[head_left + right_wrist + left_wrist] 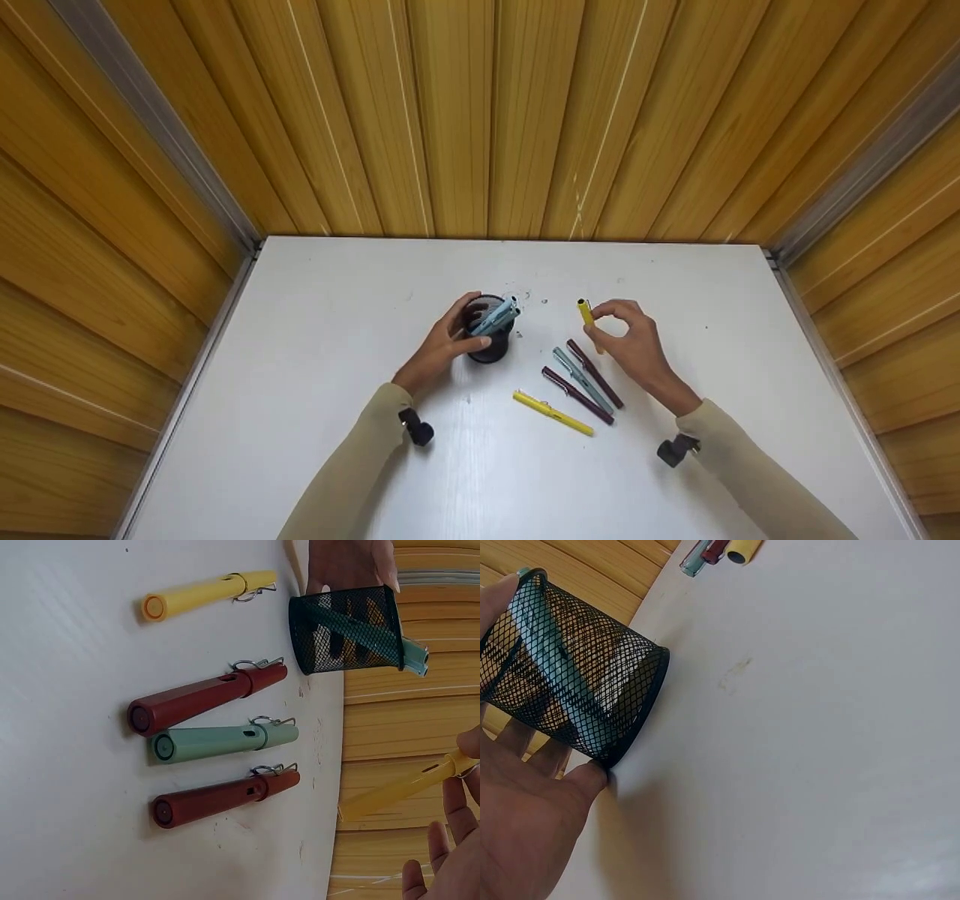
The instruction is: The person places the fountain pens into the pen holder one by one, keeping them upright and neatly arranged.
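Observation:
My left hand (pixel 435 352) holds a black mesh pen cup (pixel 493 351) upright on the table, fingers round its far side and thumb on the near side. Two light blue pens (pixel 495 316) lean inside it, their tops above the rim. To the right, my right hand (pixel 637 349) pinches a yellow pen (pixel 405 790) near its cap end between thumb and fingers. That pen is tilted and raised off the table. Between the hands lie a dark red pen (pixel 595 373), a teal pen (pixel 583 380), another dark red pen (pixel 577 395) and a second yellow pen (pixel 553 412).
The white table (pixel 337 450) meets a yellow wood-patterned wall (pixel 457 120) at its back edge, with similar panels at both sides. Small dark marks (pixel 525 294) dot the surface behind the cup. A small black camera sits on each wrist.

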`<action>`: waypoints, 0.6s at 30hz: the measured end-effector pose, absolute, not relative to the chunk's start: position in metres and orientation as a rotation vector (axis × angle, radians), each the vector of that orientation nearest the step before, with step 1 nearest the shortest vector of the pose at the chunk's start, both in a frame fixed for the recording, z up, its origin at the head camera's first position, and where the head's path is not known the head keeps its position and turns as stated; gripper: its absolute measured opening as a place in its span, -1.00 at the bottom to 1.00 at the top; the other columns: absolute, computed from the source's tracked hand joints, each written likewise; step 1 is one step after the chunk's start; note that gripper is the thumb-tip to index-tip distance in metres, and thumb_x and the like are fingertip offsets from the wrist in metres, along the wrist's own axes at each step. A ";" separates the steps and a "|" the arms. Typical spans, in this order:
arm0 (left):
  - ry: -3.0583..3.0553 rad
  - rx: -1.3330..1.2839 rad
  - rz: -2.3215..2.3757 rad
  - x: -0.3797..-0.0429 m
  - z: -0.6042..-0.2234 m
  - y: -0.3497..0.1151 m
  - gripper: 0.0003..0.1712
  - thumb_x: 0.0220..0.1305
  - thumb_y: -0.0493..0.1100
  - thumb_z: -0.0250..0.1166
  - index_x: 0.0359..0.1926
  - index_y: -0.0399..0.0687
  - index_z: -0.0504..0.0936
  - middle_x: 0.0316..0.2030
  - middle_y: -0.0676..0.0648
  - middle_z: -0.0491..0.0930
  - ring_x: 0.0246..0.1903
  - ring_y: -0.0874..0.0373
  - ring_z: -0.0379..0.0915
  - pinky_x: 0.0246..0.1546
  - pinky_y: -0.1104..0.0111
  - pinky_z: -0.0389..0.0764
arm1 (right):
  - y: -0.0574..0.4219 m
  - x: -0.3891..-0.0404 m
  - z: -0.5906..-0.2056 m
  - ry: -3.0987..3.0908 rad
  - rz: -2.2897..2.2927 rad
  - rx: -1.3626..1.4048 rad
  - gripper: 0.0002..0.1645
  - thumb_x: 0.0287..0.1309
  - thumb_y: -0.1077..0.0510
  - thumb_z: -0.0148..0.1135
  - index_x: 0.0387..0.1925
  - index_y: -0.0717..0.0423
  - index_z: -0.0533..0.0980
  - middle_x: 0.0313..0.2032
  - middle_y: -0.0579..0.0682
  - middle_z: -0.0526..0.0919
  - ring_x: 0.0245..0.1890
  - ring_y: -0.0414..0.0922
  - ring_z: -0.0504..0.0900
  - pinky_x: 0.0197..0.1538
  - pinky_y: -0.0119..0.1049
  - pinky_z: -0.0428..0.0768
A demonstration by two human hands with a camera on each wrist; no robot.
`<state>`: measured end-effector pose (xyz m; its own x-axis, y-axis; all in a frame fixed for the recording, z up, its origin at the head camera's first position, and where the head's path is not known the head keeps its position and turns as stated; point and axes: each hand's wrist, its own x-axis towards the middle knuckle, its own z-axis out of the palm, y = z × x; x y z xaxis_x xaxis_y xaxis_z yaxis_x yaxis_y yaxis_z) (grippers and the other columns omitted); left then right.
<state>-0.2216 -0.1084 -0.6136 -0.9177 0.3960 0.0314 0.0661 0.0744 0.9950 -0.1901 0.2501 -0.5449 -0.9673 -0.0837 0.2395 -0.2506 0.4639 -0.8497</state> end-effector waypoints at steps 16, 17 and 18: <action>2.053 0.452 1.964 -0.221 -0.613 -0.109 0.04 0.39 0.04 0.55 0.74 0.35 0.20 0.64 -0.01 0.29 0.67 -0.06 0.10 0.68 -0.06 0.07 | 0.240 -0.189 -0.539 -2.521 1.534 0.351 -0.77 0.29 0.36 0.55 -0.04 0.21 0.74 0.03 0.13 0.71 0.27 0.03 0.54 0.44 0.16 0.38; 2.052 0.455 1.967 -0.221 -0.613 -0.108 0.04 0.39 0.03 0.55 0.74 0.35 0.20 0.64 -0.02 0.30 0.67 -0.06 0.11 0.68 -0.05 0.07 | 0.239 -0.189 -0.539 -2.519 1.535 0.351 -0.77 0.29 0.36 0.55 -0.04 0.20 0.74 0.02 0.13 0.71 0.27 0.02 0.54 0.44 0.16 0.38; 2.051 0.456 1.968 -0.221 -0.614 -0.108 0.04 0.40 0.03 0.55 0.74 0.35 0.20 0.64 -0.02 0.30 0.67 -0.06 0.11 0.68 -0.05 0.07 | 0.239 -0.189 -0.538 -2.517 1.538 0.351 -0.77 0.28 0.36 0.55 -0.04 0.20 0.75 0.02 0.12 0.71 0.26 0.02 0.54 0.43 0.15 0.39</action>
<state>-0.2211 -0.1085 -0.6137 -0.9164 0.3994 0.0274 0.0439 0.0322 0.9985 -0.1890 0.2385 -0.5383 -0.9576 -0.1103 0.2661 -0.2871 0.4401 -0.8508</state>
